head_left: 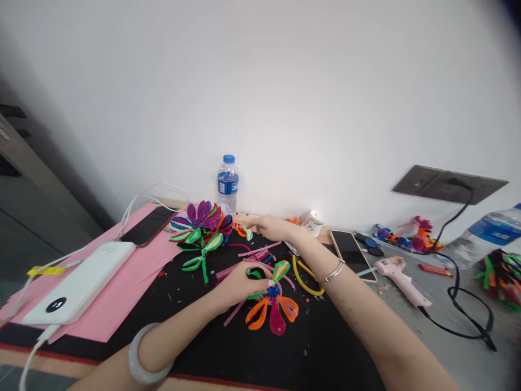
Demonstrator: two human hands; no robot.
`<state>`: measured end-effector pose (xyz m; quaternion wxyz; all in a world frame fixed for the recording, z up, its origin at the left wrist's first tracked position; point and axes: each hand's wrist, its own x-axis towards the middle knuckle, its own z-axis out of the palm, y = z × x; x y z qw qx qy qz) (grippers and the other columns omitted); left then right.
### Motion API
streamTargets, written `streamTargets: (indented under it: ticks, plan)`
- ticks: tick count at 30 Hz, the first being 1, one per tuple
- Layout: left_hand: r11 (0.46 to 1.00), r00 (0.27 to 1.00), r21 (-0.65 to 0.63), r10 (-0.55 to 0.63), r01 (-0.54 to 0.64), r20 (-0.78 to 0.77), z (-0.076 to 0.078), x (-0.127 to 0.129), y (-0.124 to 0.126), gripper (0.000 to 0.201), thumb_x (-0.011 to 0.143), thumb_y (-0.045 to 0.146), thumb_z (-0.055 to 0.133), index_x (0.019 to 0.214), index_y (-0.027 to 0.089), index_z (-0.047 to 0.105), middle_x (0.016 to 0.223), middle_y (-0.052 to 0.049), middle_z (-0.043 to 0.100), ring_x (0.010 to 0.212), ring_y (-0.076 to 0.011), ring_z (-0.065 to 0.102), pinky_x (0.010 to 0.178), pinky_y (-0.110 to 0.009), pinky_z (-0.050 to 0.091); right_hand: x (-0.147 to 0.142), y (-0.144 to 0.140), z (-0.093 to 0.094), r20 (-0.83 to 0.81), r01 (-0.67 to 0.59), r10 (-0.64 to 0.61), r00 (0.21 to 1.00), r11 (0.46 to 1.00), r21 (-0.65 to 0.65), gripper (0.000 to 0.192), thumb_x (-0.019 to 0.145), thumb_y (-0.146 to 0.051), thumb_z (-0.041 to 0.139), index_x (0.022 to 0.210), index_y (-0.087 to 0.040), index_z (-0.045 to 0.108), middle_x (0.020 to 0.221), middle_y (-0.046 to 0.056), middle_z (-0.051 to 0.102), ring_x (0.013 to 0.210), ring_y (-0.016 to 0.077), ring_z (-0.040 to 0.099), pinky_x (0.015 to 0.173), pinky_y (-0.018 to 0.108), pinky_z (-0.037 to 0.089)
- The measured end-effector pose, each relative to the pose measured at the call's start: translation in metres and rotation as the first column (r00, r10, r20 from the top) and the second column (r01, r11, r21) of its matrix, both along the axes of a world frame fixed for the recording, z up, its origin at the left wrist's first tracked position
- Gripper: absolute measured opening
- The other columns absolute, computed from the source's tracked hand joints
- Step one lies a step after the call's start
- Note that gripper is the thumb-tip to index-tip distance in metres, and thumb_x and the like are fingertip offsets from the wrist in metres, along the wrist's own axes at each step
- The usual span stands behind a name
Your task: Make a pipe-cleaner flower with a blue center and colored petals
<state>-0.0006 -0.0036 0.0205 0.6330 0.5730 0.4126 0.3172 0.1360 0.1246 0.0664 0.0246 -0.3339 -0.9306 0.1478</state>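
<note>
The left hand (240,282) has its grip pinching a half-made flower (272,304) against the black mat (211,347), steadying it. Beyond the flower, the right hand (271,227) reaches, fingers spread, over loose pink strips (258,251).

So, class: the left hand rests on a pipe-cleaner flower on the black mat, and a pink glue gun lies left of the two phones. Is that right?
Not quite. In the head view the pink glue gun lies right of the nearer phone, on the grey table. The left hand does rest on the pipe-cleaner flower on the black mat.
</note>
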Motion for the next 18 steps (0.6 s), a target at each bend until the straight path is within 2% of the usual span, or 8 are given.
streamTargets:
  ticks: [2, 4, 8, 13, 15, 18]
  plan:
    - [1.0, 1.0, -0.013, -0.019, 0.019, 0.009, 0.0, 0.0, 0.0, 0.023, 0.064, 0.033, 0.067, 0.073, 0.012, 0.064, 0.095, -0.008, 0.062, 0.065, -0.0139, 0.058, 0.055, -0.023, 0.048, -0.008, 0.006, -0.009, 0.036, -0.045, 0.046, 0.998, 0.999, -0.016, 0.048, 0.075, -0.004, 0.038, 0.116, -0.022, 0.054, 0.118, 0.004, 0.058, 0.102, 0.0182, 0.055, 0.085, 0.028, 0.041]
    - [0.999, 0.999, -0.032, -0.021, 0.022, 0.025, 0.0, 0.001, 0.0, 0.023, 0.063, 0.032, 0.067, 0.072, 0.012, 0.063, 0.091, -0.007, 0.063, 0.061, -0.0119, 0.057, 0.053, -0.022, 0.047, -0.013, 0.01, -0.015, 0.044, -0.036, 0.037, 0.998, 0.999, -0.015, 0.044, 0.076, -0.007, 0.041, 0.113, -0.024, 0.056, 0.114, 0.003, 0.06, 0.099, 0.0178, 0.056, 0.083, 0.027, 0.041]
    - [0.998, 0.999, -0.061, -0.013, 0.016, 0.05, 0.001, 0.001, -0.001, 0.022, 0.062, 0.032, 0.068, 0.071, 0.013, 0.063, 0.082, -0.005, 0.064, 0.054, -0.0108, 0.055, 0.052, -0.024, 0.046, -0.016, 0.011, -0.019, 0.021, 0.082, -0.082, 0.996, 0.996, 0.021, 0.022, 0.079, -0.018, 0.044, 0.087, -0.017, 0.065, 0.089, 0.008, 0.067, 0.08, 0.0204, 0.061, 0.072, 0.028, 0.042]
    - [0.999, 1.0, -0.052, -0.006, 0.007, 0.022, 0.005, 0.002, -0.002, 0.023, 0.061, 0.034, 0.068, 0.07, 0.013, 0.063, 0.081, -0.005, 0.064, 0.055, -0.0121, 0.056, 0.051, -0.023, 0.046, -0.002, 0.011, -0.021, -0.073, 0.245, -0.242, 0.968, 0.969, 0.041, 0.01, 0.068, -0.008, 0.051, 0.064, -0.013, 0.059, 0.068, 0.008, 0.064, 0.065, 0.0171, 0.057, 0.061, 0.025, 0.039]
    - [0.999, 1.0, -0.054, 0.0, 0.0, 0.007, 0.005, 0.002, -0.002, 0.024, 0.06, 0.035, 0.069, 0.069, 0.013, 0.063, 0.078, -0.005, 0.064, 0.054, -0.0116, 0.055, 0.051, -0.023, 0.046, 0.006, 0.01, -0.023, -0.136, 0.316, -0.31, 0.941, 0.948, 0.026, 0.011, 0.065, -0.004, 0.051, 0.068, -0.013, 0.057, 0.067, 0.006, 0.063, 0.062, 0.0145, 0.056, 0.058, 0.023, 0.038]
    - [0.999, 1.0, -0.04, -0.004, 0.004, 0.001, 0.005, 0.002, -0.002, 0.024, 0.061, 0.036, 0.068, 0.069, 0.014, 0.063, 0.076, -0.003, 0.063, 0.056, -0.0122, 0.056, 0.052, -0.023, 0.046, 0.018, 0.006, -0.022, -0.242, 0.387, -0.381, 0.892, 0.922, -0.024, 0.024, 0.065, -0.003, 0.047, 0.086, -0.012, 0.054, 0.071, 0.004, 0.063, 0.061, 0.0117, 0.054, 0.054, 0.02, 0.038]
